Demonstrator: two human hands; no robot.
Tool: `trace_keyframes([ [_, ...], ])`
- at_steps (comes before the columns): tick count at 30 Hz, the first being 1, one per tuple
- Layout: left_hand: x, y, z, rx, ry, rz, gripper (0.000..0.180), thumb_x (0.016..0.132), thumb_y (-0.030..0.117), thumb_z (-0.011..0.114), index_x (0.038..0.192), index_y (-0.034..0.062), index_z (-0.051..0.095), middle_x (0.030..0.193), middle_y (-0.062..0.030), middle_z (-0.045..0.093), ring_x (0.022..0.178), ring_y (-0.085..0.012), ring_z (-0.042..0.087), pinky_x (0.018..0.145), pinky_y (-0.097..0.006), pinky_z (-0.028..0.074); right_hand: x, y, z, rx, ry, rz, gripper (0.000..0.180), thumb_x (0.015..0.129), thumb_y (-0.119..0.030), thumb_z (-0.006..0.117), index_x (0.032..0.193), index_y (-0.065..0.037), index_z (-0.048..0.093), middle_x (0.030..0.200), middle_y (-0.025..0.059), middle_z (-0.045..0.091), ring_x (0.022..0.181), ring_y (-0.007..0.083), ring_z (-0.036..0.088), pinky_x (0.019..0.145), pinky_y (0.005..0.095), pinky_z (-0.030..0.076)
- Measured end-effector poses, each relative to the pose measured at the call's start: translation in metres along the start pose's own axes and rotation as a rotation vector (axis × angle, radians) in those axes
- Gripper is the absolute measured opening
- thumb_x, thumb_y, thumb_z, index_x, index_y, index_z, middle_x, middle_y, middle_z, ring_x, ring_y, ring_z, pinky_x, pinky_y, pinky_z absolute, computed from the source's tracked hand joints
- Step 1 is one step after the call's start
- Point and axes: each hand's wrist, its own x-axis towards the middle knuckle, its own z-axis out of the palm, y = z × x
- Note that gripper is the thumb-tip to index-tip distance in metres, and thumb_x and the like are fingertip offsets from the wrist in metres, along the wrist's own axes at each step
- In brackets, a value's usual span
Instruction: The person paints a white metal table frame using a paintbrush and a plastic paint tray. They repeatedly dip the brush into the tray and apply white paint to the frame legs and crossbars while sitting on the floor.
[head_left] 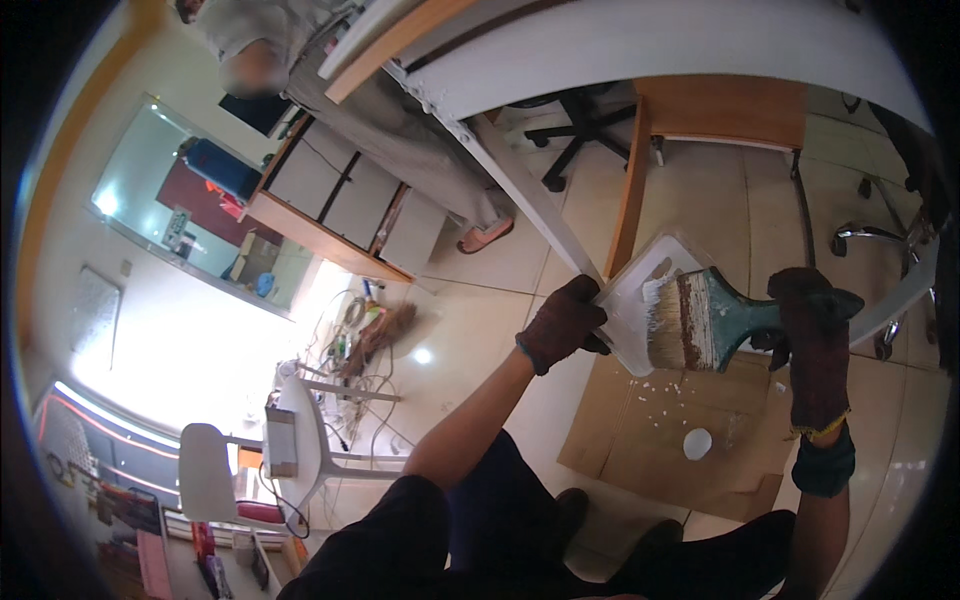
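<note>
My left hand, in a dark work glove, is closed on the left edge of a shallow white plastic tray with rounded corners. A wide paintbrush with a teal handle lies across the front of the tray from my side. White paint coats the tips of its bristles and part of its ferrule. My right hand, also gloved, with a teal cuff at the wrist, grips the brush by its handle. The bristles overlap the tray; whether they touch it I cannot tell. A white metal leg runs down behind my left hand.
Below lies brown cardboard with white flecks and a round white piece. A white frame spans the top. Cables and a broom sit left, near a white chair. Another person stands far left. Office chairs stand right.
</note>
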Motion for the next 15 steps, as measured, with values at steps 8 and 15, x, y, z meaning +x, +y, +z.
trace_keyframes([
  [8,-0.024,0.008,-0.014,0.392,0.041,0.311,0.024,0.081,0.005,0.056,0.102,-0.0024,0.046,0.086,-0.0122,0.053,0.07,-0.0254,0.064,0.056,-0.035,0.059,0.0,0.003,-0.01,0.052,-0.17,0.02,0.033,0.092,-0.029,0.05,0.112,-0.004,0.052,0.085,0.005,0.059,0.06,0.0111,0.059,0.041,0.0208,0.039],
  [15,-0.056,0.024,-0.019,-0.09,0.217,0.004,0.022,0.081,0.004,0.055,0.101,-0.0022,0.049,0.084,-0.0114,0.054,0.065,-0.0226,0.063,0.051,-0.033,0.058,0.002,0.015,0.001,0.175,-0.117,0.06,0.029,0.092,-0.026,0.047,0.11,-0.006,0.055,0.096,0.0059,0.057,0.062,0.0118,0.061,0.042,0.0207,0.039],
])
